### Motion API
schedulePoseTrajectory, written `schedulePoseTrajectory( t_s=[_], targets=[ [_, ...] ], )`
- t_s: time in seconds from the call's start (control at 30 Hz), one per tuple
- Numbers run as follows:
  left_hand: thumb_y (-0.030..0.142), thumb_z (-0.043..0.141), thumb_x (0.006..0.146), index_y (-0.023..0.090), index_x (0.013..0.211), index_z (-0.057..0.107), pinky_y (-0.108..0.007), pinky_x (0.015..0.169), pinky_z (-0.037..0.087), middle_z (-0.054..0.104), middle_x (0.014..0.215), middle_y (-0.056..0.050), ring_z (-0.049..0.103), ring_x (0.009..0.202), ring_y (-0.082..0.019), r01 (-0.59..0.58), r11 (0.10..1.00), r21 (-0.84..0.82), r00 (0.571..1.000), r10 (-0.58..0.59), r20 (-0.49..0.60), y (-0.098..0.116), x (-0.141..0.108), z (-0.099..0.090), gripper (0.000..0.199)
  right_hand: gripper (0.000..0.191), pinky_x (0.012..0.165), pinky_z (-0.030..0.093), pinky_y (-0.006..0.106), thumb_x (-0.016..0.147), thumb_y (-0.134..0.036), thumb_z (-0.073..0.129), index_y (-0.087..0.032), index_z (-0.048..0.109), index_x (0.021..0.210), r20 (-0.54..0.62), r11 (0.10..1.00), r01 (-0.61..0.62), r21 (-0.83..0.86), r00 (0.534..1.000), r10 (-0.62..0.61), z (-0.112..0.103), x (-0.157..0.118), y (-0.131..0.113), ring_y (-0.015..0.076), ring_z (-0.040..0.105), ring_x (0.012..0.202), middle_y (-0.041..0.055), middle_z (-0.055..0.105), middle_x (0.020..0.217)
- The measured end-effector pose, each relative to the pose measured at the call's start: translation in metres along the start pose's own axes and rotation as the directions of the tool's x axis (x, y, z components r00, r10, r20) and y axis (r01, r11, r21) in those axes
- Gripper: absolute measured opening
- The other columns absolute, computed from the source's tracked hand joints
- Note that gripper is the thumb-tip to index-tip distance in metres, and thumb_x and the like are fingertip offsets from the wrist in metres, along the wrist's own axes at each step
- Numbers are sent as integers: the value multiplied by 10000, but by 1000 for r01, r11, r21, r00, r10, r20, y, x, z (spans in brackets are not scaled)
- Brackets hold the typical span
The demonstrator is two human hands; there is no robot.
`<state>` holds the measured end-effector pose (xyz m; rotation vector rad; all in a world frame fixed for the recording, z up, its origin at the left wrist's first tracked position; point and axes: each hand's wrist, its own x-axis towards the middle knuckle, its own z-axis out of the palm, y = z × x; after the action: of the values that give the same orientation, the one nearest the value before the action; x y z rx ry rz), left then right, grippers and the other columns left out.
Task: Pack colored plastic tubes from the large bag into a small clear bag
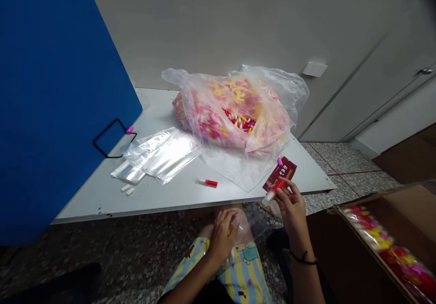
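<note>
My right hand, at the table's front edge, pinches a small red and translucent white tube between thumb and fingers. Just behind that tube lies a dark red printed card with a small magenta cap-like piece on it. My left hand is down on my lap, its fingers curled on a clear plastic bag; a bit of yellow shows beneath them. A similar red and white tube lies on the table near the front edge.
A big translucent bag of colourful small pieces sits on the white table. Flat clear bags, two white pieces and a black wire frame by a blue panel are left. A cardboard box holding filled packs stands right.
</note>
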<state>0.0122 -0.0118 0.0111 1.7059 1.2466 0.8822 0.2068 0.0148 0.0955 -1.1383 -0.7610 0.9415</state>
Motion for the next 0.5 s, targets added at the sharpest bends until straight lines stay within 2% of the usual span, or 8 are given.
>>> schedulePoseTrajectory(
  t_s=[0.1, 0.17, 0.2, 0.27, 0.33, 0.37, 0.4, 0.5],
  targets=[
    [224, 436, 877, 193, 1096, 571, -406, 942, 418, 584, 1101, -93, 516, 1065, -219, -94, 993, 71, 994, 98, -54, -3, -5, -1, 259, 423, 658, 505, 272, 708, -348, 712, -214, 525, 1063, -34, 1000, -19, -2, 999, 19, -3, -18, 3, 189, 642, 800, 55, 683, 852],
    [180, 424, 876, 189, 1050, 579, -380, 906, 442, 587, 1052, -86, 530, 1025, -201, -207, 970, 126, 966, 223, -129, -10, -6, -9, 234, 413, 679, 506, 278, 735, -350, 690, -222, 512, 1086, -19, 1000, -22, -22, 1000, 22, -1, -31, 8, 191, 639, 818, 57, 681, 881],
    [160, 425, 872, 187, 1027, 584, -371, 893, 446, 589, 1026, -81, 536, 1007, -194, -269, 947, 178, 935, 301, -187, -15, -5, -16, 224, 405, 692, 506, 283, 755, -350, 672, -224, 505, 1102, 6, 999, -23, -33, 1000, 23, 1, -37, 11, 192, 636, 832, 59, 678, 898],
    [132, 457, 852, 193, 1006, 597, -384, 888, 438, 592, 1017, -79, 538, 1000, -201, -333, 876, 349, 837, 445, -318, -24, -3, -32, 217, 390, 706, 507, 293, 783, -353, 639, -220, 493, 1119, 83, 998, -31, -51, 996, 35, 9, -50, 21, 196, 634, 846, 64, 669, 901],
    [94, 479, 827, 206, 1054, 603, -434, 920, 403, 582, 1108, -95, 512, 1072, -235, -263, 798, 542, 764, 516, -389, -32, 2, -51, 281, 380, 706, 512, 305, 794, -365, 620, -210, 488, 1114, 173, 995, -55, -87, 982, 69, 18, -60, 34, 201, 635, 832, 64, 659, 881],
    [70, 473, 817, 212, 1096, 594, -462, 949, 377, 572, 1164, -98, 487, 1123, -252, -221, 759, 613, 767, 524, -372, -35, 5, -60, 336, 375, 704, 513, 310, 795, -370, 614, -205, 489, 1107, 215, 990, -61, -126, 973, 87, 22, -64, 41, 201, 634, 814, 61, 653, 873],
    [43, 455, 810, 215, 1139, 579, -481, 979, 351, 566, 1205, -93, 460, 1169, -259, -206, 722, 660, 794, 517, -318, -37, 9, -68, 391, 367, 707, 512, 314, 798, -372, 607, -202, 492, 1102, 250, 982, -56, -179, 963, 101, 26, -67, 48, 199, 631, 800, 58, 647, 873],
    [-17, 385, 791, 201, 1213, 534, -477, 1050, 308, 587, 1225, -52, 412, 1239, -233, -301, 670, 678, 875, 477, -83, -37, 18, -84, 497, 338, 718, 501, 311, 818, -367, 574, -189, 505, 1097, 307, 941, 16, -338, 947, 94, 30, -70, 66, 194, 617, 791, 57, 634, 873]
  ],
)
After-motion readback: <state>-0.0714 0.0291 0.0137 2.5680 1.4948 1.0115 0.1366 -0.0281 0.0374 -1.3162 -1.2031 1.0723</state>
